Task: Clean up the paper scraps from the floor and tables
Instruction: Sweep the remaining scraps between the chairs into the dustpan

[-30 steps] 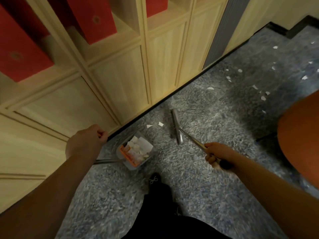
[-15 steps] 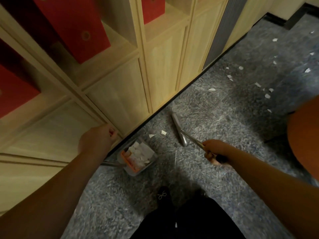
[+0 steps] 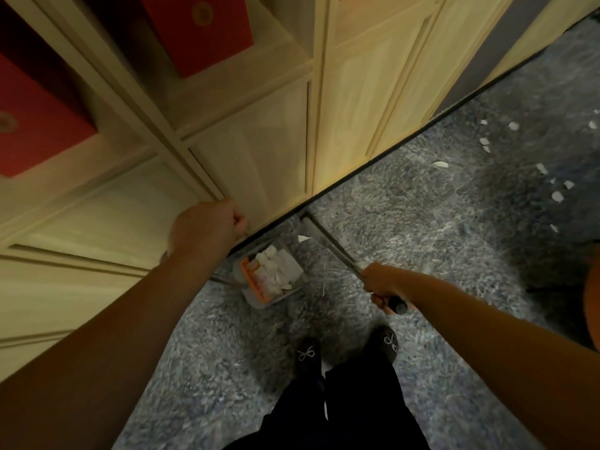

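A clear dustpan (image 3: 271, 295) with an orange label stands on the grey carpet by the cabinet base, and white paper scraps (image 3: 276, 269) lie piled inside it. My left hand (image 3: 207, 228) is curled round the top of its long handle, above and left of the pan. My right hand (image 3: 384, 289) grips the black end of a metal broom handle (image 3: 341, 254). The narrow broom head (image 3: 308, 222) rests on the floor just right of the pan. One white scrap (image 3: 303, 238) lies between broom head and pan. Several more scraps (image 3: 556, 196) dot the carpet at the far right.
Pale wooden cabinets (image 3: 259, 151) with red boxes (image 3: 201, 30) on their shelves fill the left and top. An orange rounded object (image 3: 592, 306) shows at the right edge. My two dark shoes (image 3: 347, 349) stand on the carpet below the pan.
The broom head has swept left toward the dustpan, now close to the cabinet base. Of the two scraps in front of the pan, one shows now. The view has tilted down onto my feet.
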The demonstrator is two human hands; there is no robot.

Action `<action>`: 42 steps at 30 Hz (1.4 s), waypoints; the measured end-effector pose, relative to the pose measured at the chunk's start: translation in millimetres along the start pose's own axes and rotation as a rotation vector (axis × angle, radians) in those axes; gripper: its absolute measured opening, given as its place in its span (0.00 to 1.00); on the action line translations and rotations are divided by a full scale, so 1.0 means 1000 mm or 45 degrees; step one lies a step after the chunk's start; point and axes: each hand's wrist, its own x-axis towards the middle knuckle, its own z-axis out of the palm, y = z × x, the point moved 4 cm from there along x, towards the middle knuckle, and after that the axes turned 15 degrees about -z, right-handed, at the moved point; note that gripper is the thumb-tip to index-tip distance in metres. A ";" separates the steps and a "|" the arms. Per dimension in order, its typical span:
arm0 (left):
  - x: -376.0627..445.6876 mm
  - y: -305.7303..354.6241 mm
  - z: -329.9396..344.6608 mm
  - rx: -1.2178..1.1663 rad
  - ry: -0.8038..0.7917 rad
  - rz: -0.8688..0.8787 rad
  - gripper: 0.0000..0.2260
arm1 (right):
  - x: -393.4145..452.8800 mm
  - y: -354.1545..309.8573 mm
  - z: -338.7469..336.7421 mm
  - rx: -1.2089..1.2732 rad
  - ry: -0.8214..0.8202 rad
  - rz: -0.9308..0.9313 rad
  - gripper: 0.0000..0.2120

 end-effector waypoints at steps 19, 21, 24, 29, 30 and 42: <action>-0.018 -0.010 -0.015 -0.138 -0.032 -0.028 0.09 | -0.091 0.021 0.013 0.216 -0.149 -0.154 0.14; -0.023 -0.004 -0.016 -0.169 -0.013 -0.046 0.08 | -0.103 0.027 0.007 0.301 -0.093 -0.160 0.14; -0.026 0.018 -0.017 -0.209 0.002 -0.061 0.09 | -0.116 0.036 -0.010 0.388 0.030 -0.209 0.12; -0.025 0.068 -0.024 -0.275 0.022 -0.028 0.10 | -0.121 0.059 -0.044 0.558 0.254 -0.248 0.12; -0.023 0.105 -0.024 -0.278 0.017 0.032 0.09 | -0.127 0.075 -0.067 0.638 0.299 -0.246 0.12; -0.012 0.340 -0.025 -0.263 0.014 0.246 0.11 | -0.136 0.176 -0.240 0.933 0.510 -0.245 0.14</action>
